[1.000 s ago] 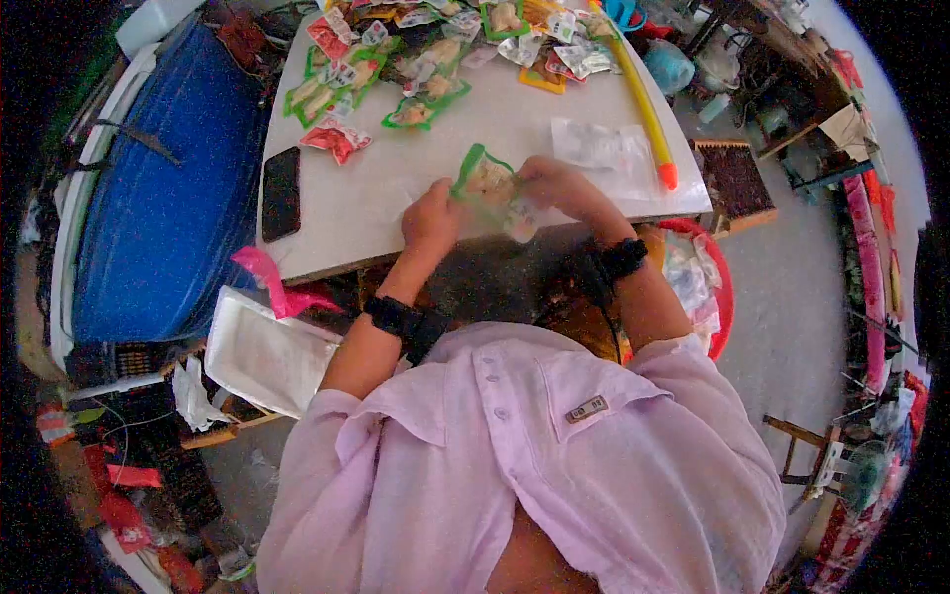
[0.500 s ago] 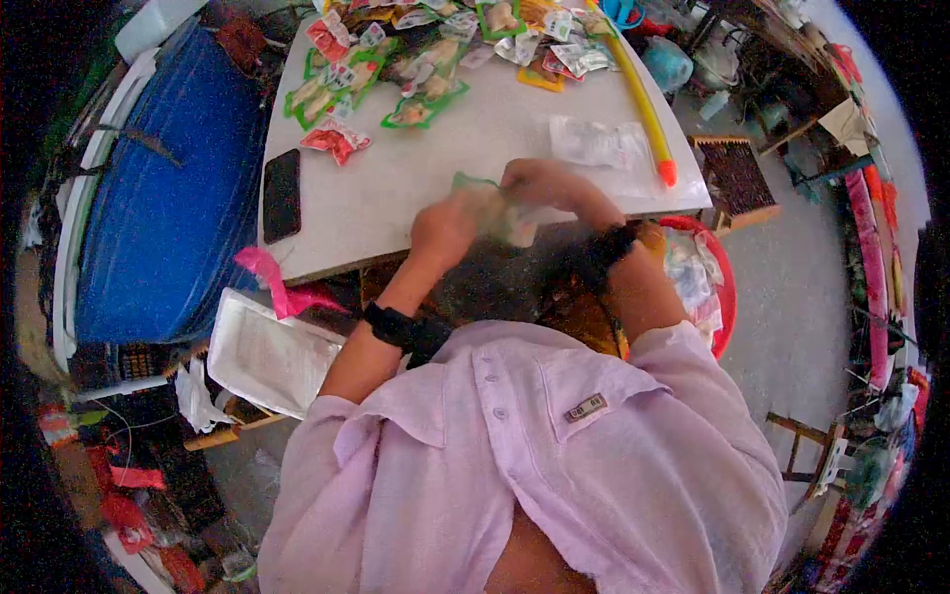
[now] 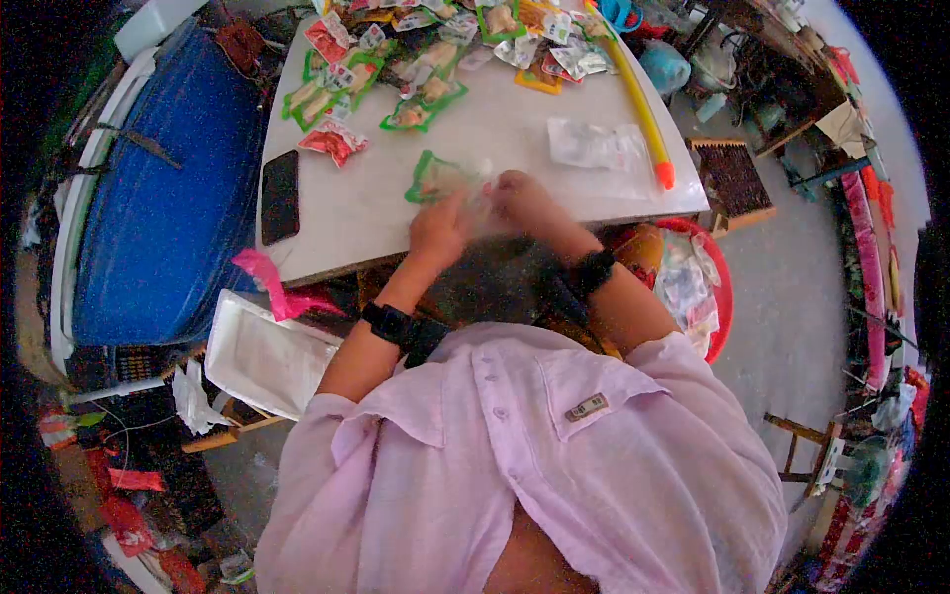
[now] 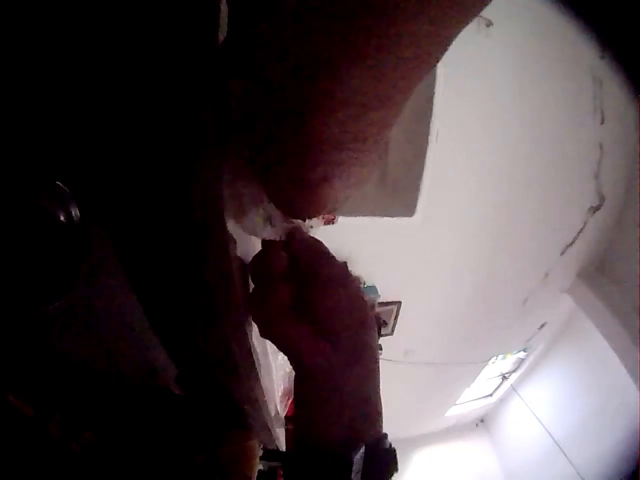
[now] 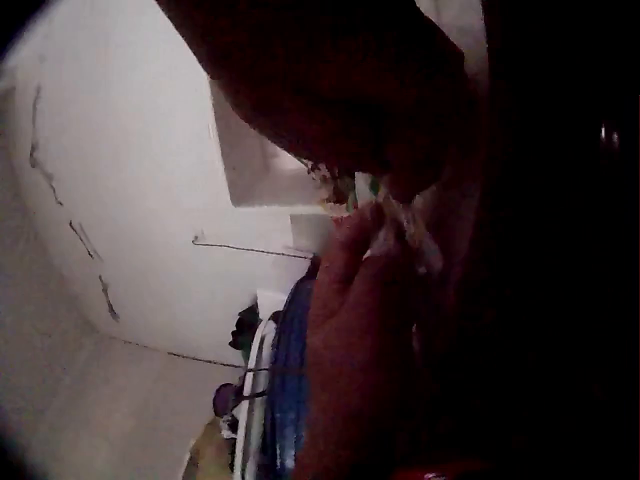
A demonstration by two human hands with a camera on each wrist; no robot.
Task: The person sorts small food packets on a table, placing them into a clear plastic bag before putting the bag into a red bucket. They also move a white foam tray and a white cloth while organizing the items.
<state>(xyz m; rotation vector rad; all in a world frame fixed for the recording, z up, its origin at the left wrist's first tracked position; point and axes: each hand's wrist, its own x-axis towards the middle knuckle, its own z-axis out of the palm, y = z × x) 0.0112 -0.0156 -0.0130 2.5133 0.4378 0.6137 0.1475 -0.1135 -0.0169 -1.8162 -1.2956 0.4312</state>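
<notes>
A clear plastic packet (image 3: 435, 180) with green edges and tan contents shows just beyond my left hand (image 3: 438, 234), over the near part of the table. The fingers of that hand pinch its lower side. Blurred pale plastic (image 3: 479, 194) spans the gap to my right hand (image 3: 526, 206), whose curled fingertips grip it. The right wrist view shows the left hand (image 5: 365, 300) pinching whitish plastic (image 5: 415, 240) close under the right fingers. Both hands are dark in the left wrist view, with pale plastic (image 4: 262, 215) at their meeting fingertips.
Several green-edged packets (image 3: 421, 107) and red sachets (image 3: 334, 142) lie across the table's far side. A phone (image 3: 280, 198) lies at left, a flat clear bag (image 3: 599, 147) and yellow tube (image 3: 633, 84) at right. Below are a white foam box (image 3: 267, 351) and red basin (image 3: 727, 297).
The green-edged end has shifted leftward and turned, now lying beyond the left hand. The right hand moved down and left, bringing the hands closer together.
</notes>
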